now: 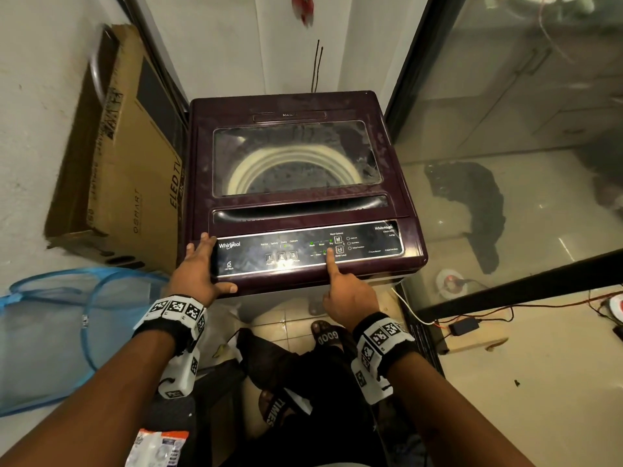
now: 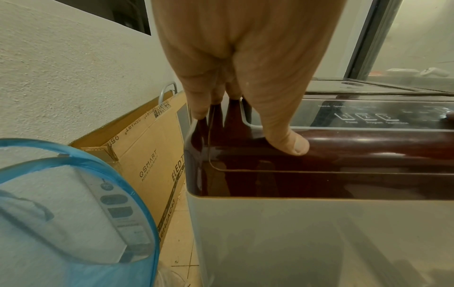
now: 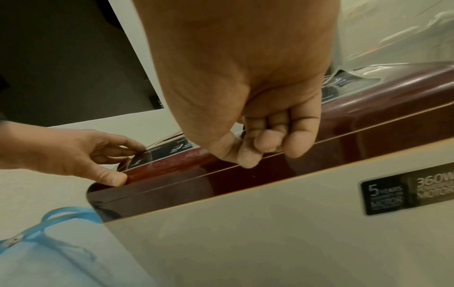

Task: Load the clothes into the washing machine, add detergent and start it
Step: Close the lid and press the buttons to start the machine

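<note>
The maroon top-loading washing machine (image 1: pixel 296 106) stands in front of me with its glass lid (image 1: pixel 296 156) closed. Through the glass I see the pale drum ring and something dark inside. Small green lights glow on the control panel (image 1: pixel 371 244). My right hand (image 1: pixel 337 281) has its index fingertip (image 1: pixel 329 253) pressed on the panel near the water-level markings, and its other fingers (image 3: pixel 265 139) are curled in with nothing held. My left hand (image 1: pixel 202 264) rests on the front-left corner, straight fingers on top and thumb (image 2: pixel 294 145) on the front edge.
A blue mesh hamper (image 1: pixel 50 332) stands at the left. A flat cardboard TV box (image 1: pixel 128 163) leans on the wall beside the machine. A glass door (image 1: pixel 505 146) runs along the right, with cables and an adapter (image 1: pixel 465 326) on the floor. A white and orange packet (image 1: pixel 158 446) lies at the bottom.
</note>
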Demonstrator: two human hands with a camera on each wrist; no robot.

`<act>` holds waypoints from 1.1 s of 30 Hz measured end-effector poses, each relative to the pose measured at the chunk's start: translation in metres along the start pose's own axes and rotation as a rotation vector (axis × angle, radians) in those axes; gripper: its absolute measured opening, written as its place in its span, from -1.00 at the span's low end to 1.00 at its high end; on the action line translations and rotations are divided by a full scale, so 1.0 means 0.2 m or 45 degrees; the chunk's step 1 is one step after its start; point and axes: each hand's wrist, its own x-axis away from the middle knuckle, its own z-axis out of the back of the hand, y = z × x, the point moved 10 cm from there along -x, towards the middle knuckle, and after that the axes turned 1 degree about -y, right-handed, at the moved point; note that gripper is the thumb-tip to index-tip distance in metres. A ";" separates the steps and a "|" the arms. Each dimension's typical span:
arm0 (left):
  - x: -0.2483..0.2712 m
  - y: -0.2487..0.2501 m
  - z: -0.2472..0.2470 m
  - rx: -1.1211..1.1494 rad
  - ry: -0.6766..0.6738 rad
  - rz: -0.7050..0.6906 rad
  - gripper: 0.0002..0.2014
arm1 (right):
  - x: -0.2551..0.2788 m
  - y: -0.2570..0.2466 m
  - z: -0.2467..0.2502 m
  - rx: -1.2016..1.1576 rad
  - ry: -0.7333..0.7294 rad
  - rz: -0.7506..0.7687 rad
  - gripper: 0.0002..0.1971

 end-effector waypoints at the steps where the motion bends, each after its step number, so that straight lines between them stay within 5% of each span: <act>1: 0.00 0.00 0.00 0.000 -0.004 0.001 0.17 | 0.00 -0.04 -0.01 0.010 -0.021 0.027 -0.07; 7: 0.00 0.01 0.00 -0.007 -0.010 0.006 0.17 | -0.02 -0.25 -0.08 -0.005 -0.118 0.191 -0.05; 21: 0.01 0.01 0.01 0.026 0.004 0.008 0.17 | -0.08 -0.29 -0.09 0.033 -0.142 0.191 -0.06; 33: 0.00 0.01 0.00 -0.002 -0.023 -0.005 0.19 | -0.01 -0.23 -0.03 -0.035 0.015 0.236 -0.04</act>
